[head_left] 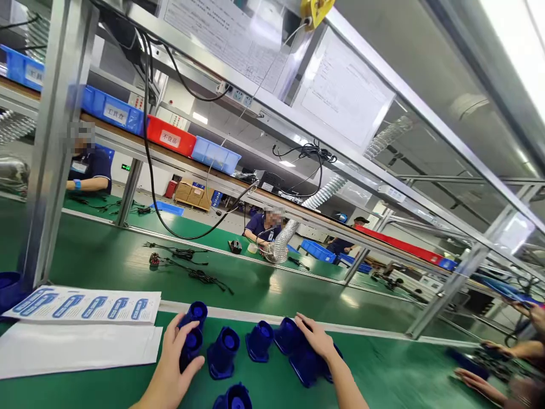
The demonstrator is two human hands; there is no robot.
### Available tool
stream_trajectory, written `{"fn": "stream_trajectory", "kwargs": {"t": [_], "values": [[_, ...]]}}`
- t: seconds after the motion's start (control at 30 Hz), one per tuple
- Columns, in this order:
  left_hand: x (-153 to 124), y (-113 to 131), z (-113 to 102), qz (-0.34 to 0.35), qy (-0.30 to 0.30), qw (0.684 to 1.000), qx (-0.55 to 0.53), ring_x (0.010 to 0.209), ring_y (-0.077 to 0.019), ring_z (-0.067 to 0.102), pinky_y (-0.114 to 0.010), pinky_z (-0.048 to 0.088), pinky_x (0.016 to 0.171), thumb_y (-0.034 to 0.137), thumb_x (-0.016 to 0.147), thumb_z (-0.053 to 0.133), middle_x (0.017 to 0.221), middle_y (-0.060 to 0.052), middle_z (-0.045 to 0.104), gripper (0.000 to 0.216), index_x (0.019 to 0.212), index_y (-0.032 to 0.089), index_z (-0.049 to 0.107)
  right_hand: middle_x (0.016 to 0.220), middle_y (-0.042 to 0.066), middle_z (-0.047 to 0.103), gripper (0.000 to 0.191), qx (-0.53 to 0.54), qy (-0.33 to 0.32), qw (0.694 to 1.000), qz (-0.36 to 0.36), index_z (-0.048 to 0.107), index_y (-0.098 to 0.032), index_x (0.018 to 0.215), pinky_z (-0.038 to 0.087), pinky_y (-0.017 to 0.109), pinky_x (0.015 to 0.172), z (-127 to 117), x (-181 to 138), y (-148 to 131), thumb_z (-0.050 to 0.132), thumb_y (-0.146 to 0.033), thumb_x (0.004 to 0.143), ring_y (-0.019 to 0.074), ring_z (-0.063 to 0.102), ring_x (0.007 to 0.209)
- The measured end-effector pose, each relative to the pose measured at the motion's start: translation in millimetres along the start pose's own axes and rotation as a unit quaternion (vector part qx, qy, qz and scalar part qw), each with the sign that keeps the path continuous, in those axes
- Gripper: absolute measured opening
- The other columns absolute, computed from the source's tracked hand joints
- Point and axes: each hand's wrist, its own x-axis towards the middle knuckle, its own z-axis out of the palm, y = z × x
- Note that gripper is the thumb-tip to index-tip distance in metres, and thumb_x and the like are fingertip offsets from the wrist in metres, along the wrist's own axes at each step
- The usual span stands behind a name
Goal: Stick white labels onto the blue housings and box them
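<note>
Surface: green matte tabletop (264, 284), long, split into lanes by pale metal strips. A grey metal post (51, 142) stands at the left.

Room: factory line. Printed sheets (343, 91) hang overhead and a ribbed silver duct (283, 241) hangs down mid-line. One co-worker (89, 170) sits across at the left and a second co-worker (261, 226) at the centre, both in dark blue shirts. Another person's hands (528, 321) show at the right edge, blurred.

Containers: blue bins (113, 111), a red bin (170, 136) and a pale blue bin (215, 154) stand in a row on the upper shelf. Their contents are hidden.

Materials and shapes: the horns are dark blue glossy plastic with a flared round mouth.
- Left hand (176, 363): fingers curled round the gripped horn (190, 345), thumb on its right side. A rear horn (196, 313) sits just behind it, touching.
- Right hand (317, 338): palm down, fingers almost straight, lying on the covered horns (298, 355). No closed grip shows.
- Loose horns (223, 351) stand upright between the hands, near the tabletop's front edge.

A label sheet (85, 305) with blue prints lies flat at the left. A plain white sheet (76, 343) lies just in front of it. Black cables (191, 267) lie in thin loose tangles on the far lane.
</note>
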Motion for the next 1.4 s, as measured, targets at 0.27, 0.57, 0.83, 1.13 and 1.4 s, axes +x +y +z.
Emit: {"fn": "stream_trajectory", "kwargs": {"t": [0.27,0.57,0.83,1.13,1.4], "values": [[-2.2,14.4,-1.5,-0.059,-0.021,0.998,-0.027,0.162,-0.0397,0.031,-0.070,0.035,0.129,0.059,0.102,0.057,0.174,-0.007,0.027,0.057,0.156,0.039,0.048,0.139,0.011,0.069,0.035,0.018,-0.058,0.992,-0.112,0.069,-0.019,0.131,0.055,0.056,0.109,32.8,-31.0,-54.2,0.069,-0.042,0.105,0.0300,0.068,0.126],[-31.2,13.6,-3.9,0.146,-0.088,0.980,0.100,0.165,-0.0554,0.011,-0.084,0.011,0.126,0.082,0.079,0.073,0.183,-0.007,0.001,0.103,0.167,0.043,0.035,0.147,0.012,0.068,0.047,0.115,0.002,0.977,-0.177,0.068,-0.021,0.138,0.045,0.058,0.120,51.2,-64.5,-117.5,0.056,-0.055,0.108,0.0302,0.063,0.137],[-25.1,34.7,-0.9,0.056,-0.205,0.963,0.166,0.163,-0.0550,-0.017,-0.082,0.009,0.128,0.025,0.082,0.084,0.166,0.005,-0.052,0.115,0.171,0.045,0.014,0.142,0.024,0.069,0.101,0.134,0.063,0.989,-0.017,0.062,-0.018,0.142,0.044,0.063,0.120,79.5,-92.0,-102.2,0.018,-0.089,0.086,0.0440,0.055,0.146],[-14.8,46.1,-64.6,-0.053,-0.383,0.899,0.207,0.158,-0.0454,-0.028,-0.071,-0.004,0.131,0.033,0.074,0.088,0.173,-0.021,-0.030,0.138,0.171,0.021,-0.009,0.171,0.021,0.038,0.067,0.197,0.166,0.928,-0.268,0.053,-0.020,0.153,0.028,0.067,0.130,84.5,-196.5,-242.0,0.056,-0.061,0.100,0.0434,0.034,0.160],[-38.9,9.3,-209.1,-0.108,-0.143,0.896,0.406,0.163,-0.0439,-0.015,-0.071,0.005,0.133,0.037,0.093,0.068,0.174,-0.022,-0.014,0.094,0.171,0.012,0.022,0.177,0.017,0.029,0.085,0.316,-0.177,0.911,-0.196,0.019,-0.025,0.170,0.033,0.060,0.132,256.6,-253.8,-324.7,0.054,-0.064,0.102,0.0388,0.027,0.165]]}}
